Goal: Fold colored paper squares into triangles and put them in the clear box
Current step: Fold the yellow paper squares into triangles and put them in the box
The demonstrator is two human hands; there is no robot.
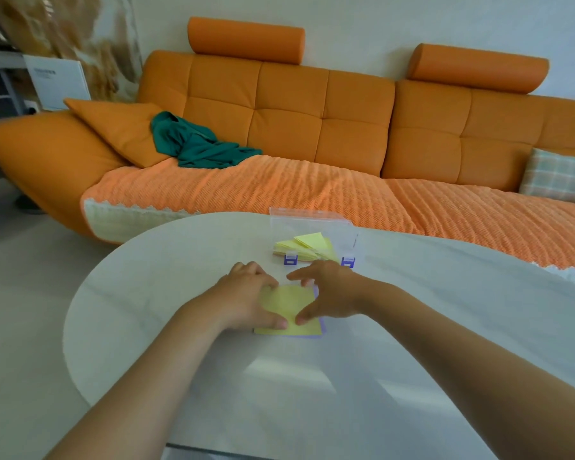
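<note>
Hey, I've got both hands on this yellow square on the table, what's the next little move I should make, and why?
Probably lift one corner of the yellow sheet and bring it over to the opposite corner. It lies flat and unfolded under the left hand and right hand, atop a purple sheet, while the clear box behind holds folded yellow triangles.
</note>
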